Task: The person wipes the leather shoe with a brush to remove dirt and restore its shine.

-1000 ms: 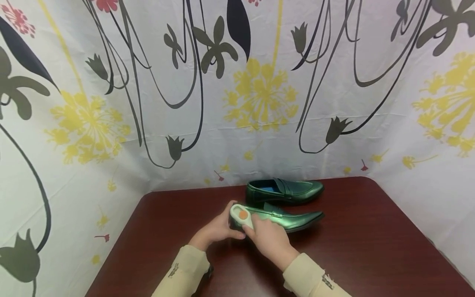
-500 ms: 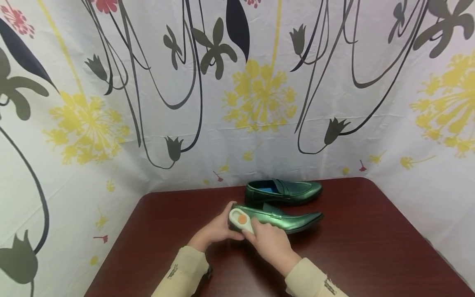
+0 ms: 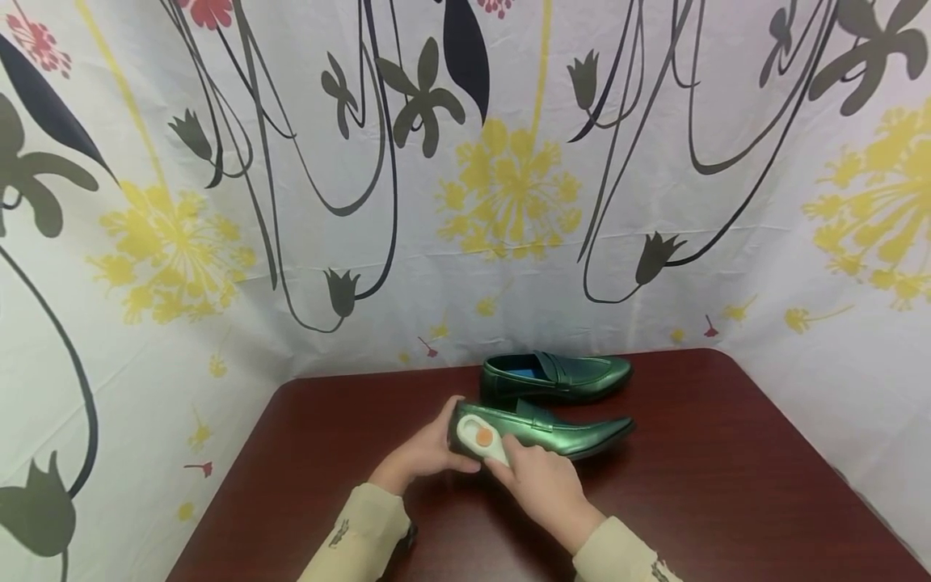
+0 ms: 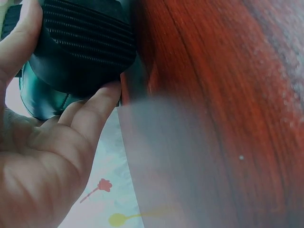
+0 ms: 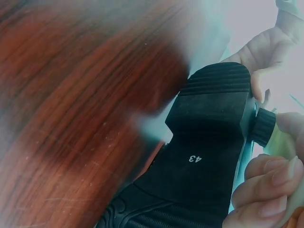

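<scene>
A shiny green loafer (image 3: 575, 436) is tipped near the table's middle, toe to the right. My left hand (image 3: 429, 444) grips its heel, thumb on the near side and fingers behind. In the left wrist view the black ridged heel (image 4: 85, 42) lies between that thumb and the fingers. With my right hand (image 3: 541, 481) I hold a shoe brush (image 3: 480, 438) with a white looped handle and an orange spot. Its black ridged head (image 5: 263, 127) is against the loafer's near side in the right wrist view. The sole (image 5: 199, 142), marked 43, faces that camera.
A second green loafer (image 3: 582, 376) with a blue insole stands upright just behind, toe also to the right. The dark red wooden table (image 3: 698, 485) ends at a white flowered cloth (image 3: 451, 307) that hangs behind and on both sides.
The brush and my right hand went slightly left, then moved right and a little toward me along the loafer's side. My left hand keeps its grip on the heel.
</scene>
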Demonstrator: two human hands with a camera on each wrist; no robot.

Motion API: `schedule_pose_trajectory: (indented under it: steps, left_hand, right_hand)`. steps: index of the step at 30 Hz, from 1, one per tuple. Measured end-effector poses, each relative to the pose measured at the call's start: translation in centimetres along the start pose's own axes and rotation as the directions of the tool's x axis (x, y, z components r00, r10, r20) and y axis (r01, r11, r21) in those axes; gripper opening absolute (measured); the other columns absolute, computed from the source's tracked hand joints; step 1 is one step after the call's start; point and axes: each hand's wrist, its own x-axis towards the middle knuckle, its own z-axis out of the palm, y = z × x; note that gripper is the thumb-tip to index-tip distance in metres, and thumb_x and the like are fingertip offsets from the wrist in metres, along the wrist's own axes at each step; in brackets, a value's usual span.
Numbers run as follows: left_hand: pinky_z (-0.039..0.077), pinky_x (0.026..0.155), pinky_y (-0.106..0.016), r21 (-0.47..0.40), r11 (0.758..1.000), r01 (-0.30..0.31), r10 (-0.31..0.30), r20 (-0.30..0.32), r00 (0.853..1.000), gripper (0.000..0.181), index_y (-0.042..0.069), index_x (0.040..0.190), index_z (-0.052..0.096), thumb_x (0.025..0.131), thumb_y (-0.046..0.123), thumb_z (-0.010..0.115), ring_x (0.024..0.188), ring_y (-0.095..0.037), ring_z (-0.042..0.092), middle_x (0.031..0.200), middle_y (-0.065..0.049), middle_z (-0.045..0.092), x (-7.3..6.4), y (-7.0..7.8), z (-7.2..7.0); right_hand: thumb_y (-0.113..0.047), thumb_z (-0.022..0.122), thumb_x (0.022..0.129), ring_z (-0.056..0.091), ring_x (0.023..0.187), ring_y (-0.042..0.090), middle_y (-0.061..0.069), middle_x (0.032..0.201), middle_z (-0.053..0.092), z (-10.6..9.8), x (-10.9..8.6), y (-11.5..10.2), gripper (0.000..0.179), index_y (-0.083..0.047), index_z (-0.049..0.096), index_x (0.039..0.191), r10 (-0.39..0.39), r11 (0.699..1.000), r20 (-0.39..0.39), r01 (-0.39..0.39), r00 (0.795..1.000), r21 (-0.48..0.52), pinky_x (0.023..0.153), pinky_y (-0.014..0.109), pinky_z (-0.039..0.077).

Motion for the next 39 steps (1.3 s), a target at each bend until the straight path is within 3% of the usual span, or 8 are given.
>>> schedule_pose_trajectory:
  steps: [3, 13, 23, 29, 39]
  left_hand:
    - [0.037, 0.114, -0.051, 0.009, 1.000, 0.003, -0.003, -0.002, 1.000, 0.104, 0.025, 0.153, 0.025, 0.074, 0.021, 0.092, 0.126, -0.024, 0.050, 0.140, -0.007, 0.050, 0.0, 0.0, 0.0]
    - [0.043, 0.110, -0.048, 0.003, 1.000, 0.000, 0.000, 0.006, 1.000, 0.104, 0.024, 0.155, 0.022, 0.076, 0.021, 0.090, 0.125, -0.025, 0.051, 0.142, -0.011, 0.048, 0.0, -0.2, 0.0]
    - [0.047, 0.108, -0.046, -0.044, 0.999, -0.007, 0.008, 0.024, 1.000, 0.101, 0.022, 0.154, 0.022, 0.078, 0.018, 0.089, 0.122, -0.025, 0.053, 0.142, -0.012, 0.048, 0.1, -0.1, -0.2]
    - [0.048, 0.107, -0.046, -0.073, 0.997, 0.000, 0.002, 0.032, 0.999, 0.102, 0.020, 0.155, 0.021, 0.078, 0.015, 0.088, 0.123, -0.026, 0.054, 0.142, -0.013, 0.048, 0.2, -0.1, -0.3]
    - [0.050, 0.104, -0.044, -0.071, 0.997, 0.018, -0.015, 0.037, 0.999, 0.107, 0.021, 0.157, 0.017, 0.078, 0.014, 0.088, 0.120, -0.025, 0.056, 0.141, -0.015, 0.047, 0.2, -0.1, -0.1]
  right_hand:
    - [-0.055, 0.060, 0.097, 0.048, 0.045, 0.019, 0.001, 0.060, 0.055, 0.0, -0.1, 0.3, 0.039, -0.016, 0.061, 0.105, -0.006, 1.000, -0.020, 0.006, 1.000, -0.007, 0.042, 0.035, 0.036]
    - [-0.056, 0.061, 0.095, 0.050, 0.050, 0.018, -0.001, 0.064, 0.057, -0.6, -0.4, 1.5, 0.037, -0.020, 0.062, 0.103, 0.045, 0.999, 0.025, -0.045, 0.999, 0.020, 0.046, 0.038, 0.039]
    - [-0.056, 0.062, 0.095, 0.050, 0.052, 0.018, -0.002, 0.067, 0.058, -1.4, -1.4, 3.4, 0.034, -0.023, 0.062, 0.100, 0.091, 0.994, 0.033, -0.093, 0.995, 0.062, 0.047, 0.037, 0.037]
    - [-0.056, 0.064, 0.094, 0.052, 0.052, 0.019, 0.002, 0.069, 0.063, -1.8, -2.0, 4.2, 0.037, -0.022, 0.065, 0.108, 0.105, 0.993, 0.017, -0.106, 0.994, 0.058, 0.046, 0.038, 0.036]
    - [-0.054, 0.063, 0.095, 0.043, 0.048, 0.017, -0.002, 0.057, 0.046, -2.8, -3.2, 5.7, 0.033, -0.022, 0.057, 0.093, 0.130, 0.991, 0.020, -0.130, 0.991, 0.031, 0.044, 0.035, 0.031]
